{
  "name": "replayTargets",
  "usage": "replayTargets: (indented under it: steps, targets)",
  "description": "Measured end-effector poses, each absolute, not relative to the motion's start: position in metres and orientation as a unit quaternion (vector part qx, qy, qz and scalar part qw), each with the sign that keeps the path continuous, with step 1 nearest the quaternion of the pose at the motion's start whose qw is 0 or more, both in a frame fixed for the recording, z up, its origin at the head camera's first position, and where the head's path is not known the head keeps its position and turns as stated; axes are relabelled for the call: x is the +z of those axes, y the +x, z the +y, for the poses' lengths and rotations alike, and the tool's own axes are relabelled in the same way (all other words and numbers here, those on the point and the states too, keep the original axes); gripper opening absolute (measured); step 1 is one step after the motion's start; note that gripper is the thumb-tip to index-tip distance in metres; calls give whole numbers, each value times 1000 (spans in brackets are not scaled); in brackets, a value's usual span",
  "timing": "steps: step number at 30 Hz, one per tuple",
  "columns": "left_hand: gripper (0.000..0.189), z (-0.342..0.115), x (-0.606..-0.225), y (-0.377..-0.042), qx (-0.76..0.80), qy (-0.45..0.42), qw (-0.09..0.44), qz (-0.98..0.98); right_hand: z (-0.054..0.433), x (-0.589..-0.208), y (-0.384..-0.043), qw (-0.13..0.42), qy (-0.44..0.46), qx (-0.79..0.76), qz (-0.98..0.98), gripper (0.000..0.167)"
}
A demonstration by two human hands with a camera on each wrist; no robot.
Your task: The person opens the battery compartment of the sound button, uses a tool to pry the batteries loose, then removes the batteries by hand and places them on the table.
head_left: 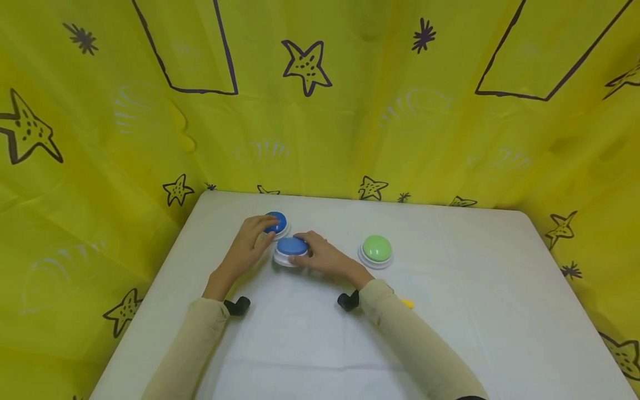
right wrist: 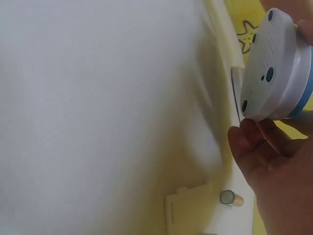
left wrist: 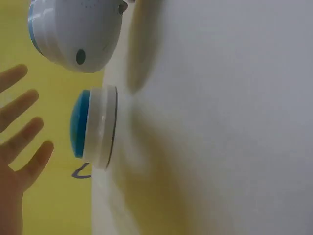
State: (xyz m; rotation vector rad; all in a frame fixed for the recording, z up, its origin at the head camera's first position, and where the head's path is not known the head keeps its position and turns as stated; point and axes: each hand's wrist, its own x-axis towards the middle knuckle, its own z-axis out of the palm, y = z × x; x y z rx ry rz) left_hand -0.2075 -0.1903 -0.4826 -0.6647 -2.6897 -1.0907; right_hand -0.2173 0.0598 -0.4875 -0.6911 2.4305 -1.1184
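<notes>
My right hand (head_left: 325, 256) grips a blue-topped push button (head_left: 292, 246) by its white base, held up off the table. In the right wrist view the speckled underside of that button (right wrist: 269, 63) shows, with small dark round feet. My left hand (head_left: 244, 245) hovers over a second blue push button (head_left: 276, 223), fingers spread and apart from its dome. In the left wrist view this second button (left wrist: 100, 127) sits flat on the table, while the lifted one (left wrist: 88, 29) hangs near it.
A green push button (head_left: 377, 250) stands on the white table (head_left: 300, 344) right of my right hand. A small yellow item (head_left: 407, 303) shows past my right sleeve. In the right wrist view lie a battery (right wrist: 230, 198) and a flat pale piece (right wrist: 188, 210). Yellow curtains (head_left: 320, 128) surround the table.
</notes>
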Motion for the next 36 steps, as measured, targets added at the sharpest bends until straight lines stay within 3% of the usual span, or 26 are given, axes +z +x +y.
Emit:
replayTargets:
  steps: [7, 17, 26, 32, 36]
  targets:
    - [37, -180, -475, -183, -395, -278, 66, -873, 72, -481, -212, 233, -219, -458, 829, 73]
    - [48, -166, -474, -169, -381, -314, 104, -864, 87, -477, -211, 305, -221, -532, 758, 58]
    - [53, -156, -477, -166, -407, -341, 113, -839, 97, -475, -208, 360, -221, -591, 687, 59]
    - [49, -147, -477, -163, -456, -318, 105, -825, 103, -466, -202, 384, -208, -613, 658, 63]
    - [47, -141, -479, -159, -498, -263, 89, -822, 107, -465, -199, 372, -201, -616, 664, 64]
